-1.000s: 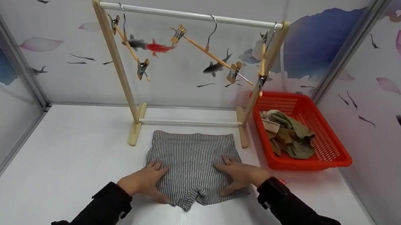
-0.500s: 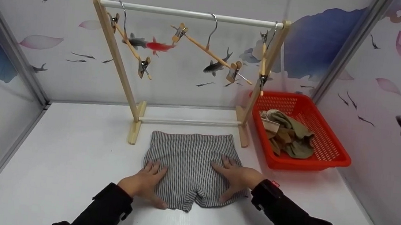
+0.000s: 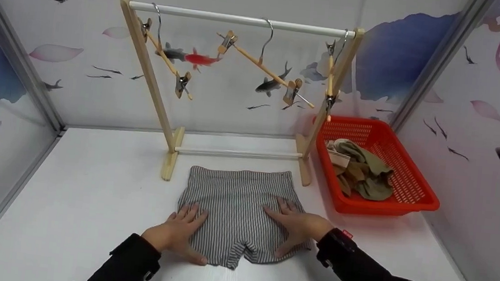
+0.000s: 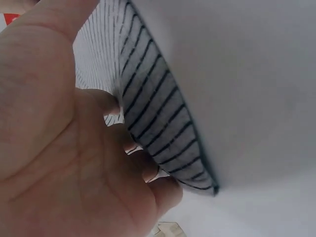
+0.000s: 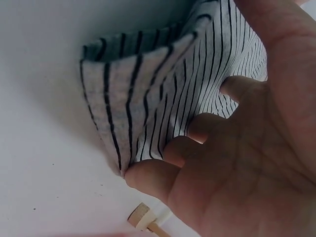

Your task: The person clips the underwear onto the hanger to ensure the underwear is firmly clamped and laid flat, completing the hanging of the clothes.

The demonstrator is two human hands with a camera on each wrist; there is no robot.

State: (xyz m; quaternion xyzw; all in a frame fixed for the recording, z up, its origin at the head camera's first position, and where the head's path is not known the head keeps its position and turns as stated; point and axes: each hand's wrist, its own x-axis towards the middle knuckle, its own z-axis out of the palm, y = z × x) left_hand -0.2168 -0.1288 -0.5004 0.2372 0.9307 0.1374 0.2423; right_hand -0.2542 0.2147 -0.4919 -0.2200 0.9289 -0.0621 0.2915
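Observation:
A pair of striped shorts (image 3: 239, 203) lies spread on the white table, waistband toward the rack and leg openings toward me. My left hand (image 3: 179, 233) rests with spread fingers on the left side and leg of the shorts. On the opposite leg lies my right hand (image 3: 299, 228), its fingers spread over the fabric and the thumb near the hem. In the left wrist view, the fingertips touch the cloth beside a striped hem (image 4: 163, 113). The right wrist view shows the fingers against the fabric, with the leg opening (image 5: 143, 54) standing slightly raised.
Behind the shorts stands a wooden rack (image 3: 151, 71) with a white top rail (image 3: 243, 20). Three clip hangers, among them a middle hanger (image 3: 259, 63), hang from it. At the right, a red basket (image 3: 412, 174) holds crumpled olive and brown clothes (image 3: 366, 170). Printed panels enclose the table.
Both hands have slid slightly toward me on the shorts, and the shorts have shifted a little the same way. The fabric's left side reaches slightly farther out.

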